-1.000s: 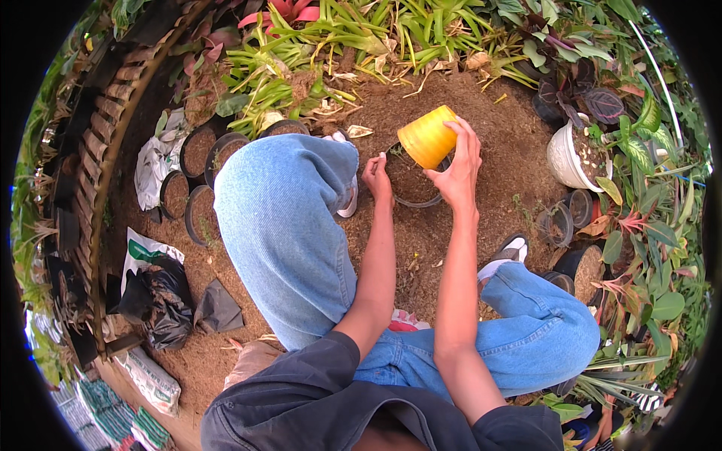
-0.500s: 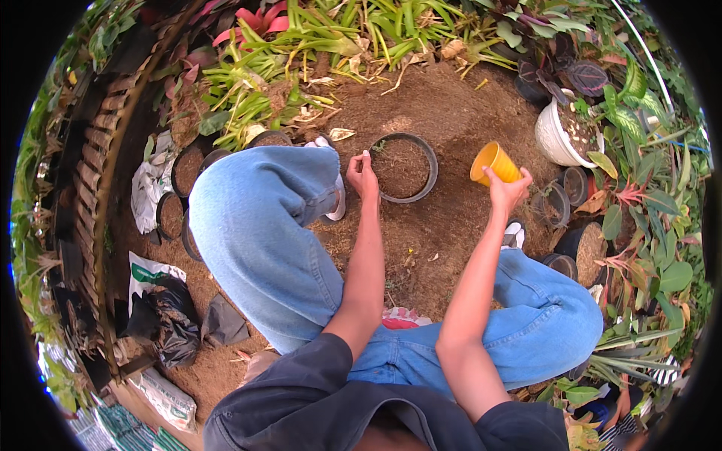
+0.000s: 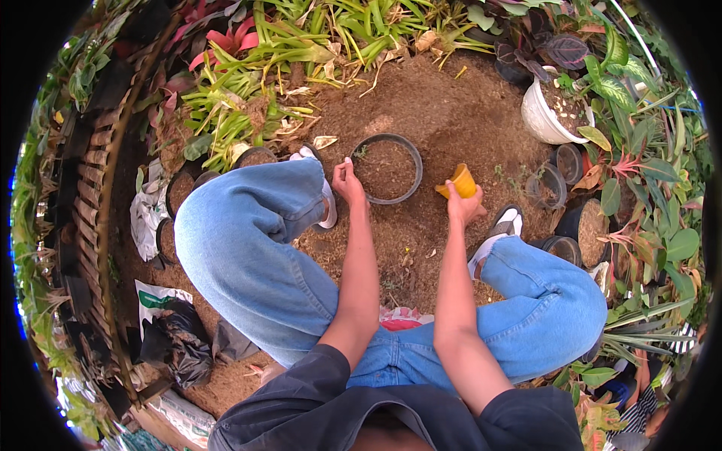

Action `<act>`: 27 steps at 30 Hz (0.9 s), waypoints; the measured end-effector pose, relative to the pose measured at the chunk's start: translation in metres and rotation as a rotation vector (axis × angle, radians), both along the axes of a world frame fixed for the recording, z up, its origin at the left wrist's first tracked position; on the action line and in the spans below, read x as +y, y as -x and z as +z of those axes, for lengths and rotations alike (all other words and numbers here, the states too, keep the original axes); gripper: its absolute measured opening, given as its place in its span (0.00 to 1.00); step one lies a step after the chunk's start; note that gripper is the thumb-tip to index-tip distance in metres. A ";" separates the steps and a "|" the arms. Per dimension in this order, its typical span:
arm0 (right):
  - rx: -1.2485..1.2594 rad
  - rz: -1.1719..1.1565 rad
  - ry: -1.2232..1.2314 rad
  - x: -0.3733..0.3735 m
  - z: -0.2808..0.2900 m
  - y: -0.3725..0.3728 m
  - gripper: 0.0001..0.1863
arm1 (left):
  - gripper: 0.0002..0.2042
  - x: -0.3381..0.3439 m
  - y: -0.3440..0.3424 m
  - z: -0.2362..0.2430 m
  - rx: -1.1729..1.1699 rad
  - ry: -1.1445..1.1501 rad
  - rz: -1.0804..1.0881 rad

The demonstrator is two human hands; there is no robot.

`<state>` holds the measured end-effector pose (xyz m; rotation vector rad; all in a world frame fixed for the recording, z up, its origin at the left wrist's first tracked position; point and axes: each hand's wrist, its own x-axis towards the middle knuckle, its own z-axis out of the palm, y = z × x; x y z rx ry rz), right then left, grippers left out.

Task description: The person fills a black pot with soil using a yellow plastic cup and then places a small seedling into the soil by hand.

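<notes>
A round black pot (image 3: 416, 167) filled with brown soil stands on the ground in front of me, with a small green sprig (image 3: 361, 152) by its left rim. My left hand (image 3: 349, 185) is closed at that rim, its fingers curled around the edge. To the right of the pot, my right hand (image 3: 466, 202) grips a yellow plastic cup (image 3: 465, 180). The cup is tilted, its mouth turned left toward the pot, and stands apart from the pot's rim. What the cup holds is hidden from view.
A white pot (image 3: 543, 120) with soil stands far right, above several small black pots (image 3: 569, 163). Green strap-leaved plants (image 3: 301, 45) line the far side. A black plastic bag (image 3: 184, 342) lies at lower left. My shoes flank the soil ground.
My right hand has brought the yellow cup left, nearer the black pot, and tipped it further over. My left hand stays at the pot's rim. The whole view has shifted slightly.
</notes>
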<state>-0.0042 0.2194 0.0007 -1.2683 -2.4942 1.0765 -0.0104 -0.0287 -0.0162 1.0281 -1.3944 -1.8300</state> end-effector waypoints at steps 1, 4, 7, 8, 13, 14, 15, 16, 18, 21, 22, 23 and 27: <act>-0.016 0.043 -0.016 -0.011 0.004 0.001 0.53 | 0.14 -0.003 0.000 -0.001 -0.005 -0.002 0.002; -0.037 0.072 -0.027 -0.012 0.004 0.004 0.53 | 0.13 0.001 0.000 0.000 0.001 -0.023 -0.005; -0.061 0.073 0.111 0.014 0.004 0.008 0.52 | 0.13 0.001 0.002 -0.001 0.030 -0.024 0.004; -0.057 0.082 0.161 0.024 0.006 0.008 0.51 | 0.12 0.000 0.003 -0.002 0.038 -0.022 0.011; 0.025 -0.022 0.594 0.067 0.028 0.005 0.50 | 0.12 0.005 0.004 0.000 0.026 -0.022 0.015; 0.038 0.000 0.675 0.062 0.034 0.007 0.50 | 0.12 0.000 0.001 -0.002 0.014 -0.015 0.027; 0.059 0.017 0.751 0.066 0.040 0.008 0.49 | 0.12 0.000 0.001 -0.002 0.009 -0.021 0.027; 0.078 0.035 0.826 0.067 0.046 0.009 0.48 | 0.12 0.001 0.002 -0.002 0.013 -0.027 0.025; 0.114 0.124 0.914 0.066 0.062 0.012 0.44 | 0.12 0.002 0.003 -0.002 0.019 -0.036 0.027; 0.142 0.293 0.984 0.056 0.086 0.024 0.40 | 0.13 0.006 0.005 0.000 0.032 -0.016 0.034; 0.137 0.356 0.970 0.051 0.095 0.028 0.41 | 0.13 0.005 0.004 -0.001 0.027 -0.016 0.036; 0.134 0.420 0.955 0.045 0.104 0.033 0.42 | 0.13 0.004 0.004 -0.002 0.023 -0.017 0.039; 0.166 0.653 0.728 0.010 0.154 0.045 0.48 | 0.13 0.000 0.002 -0.004 0.006 -0.004 0.049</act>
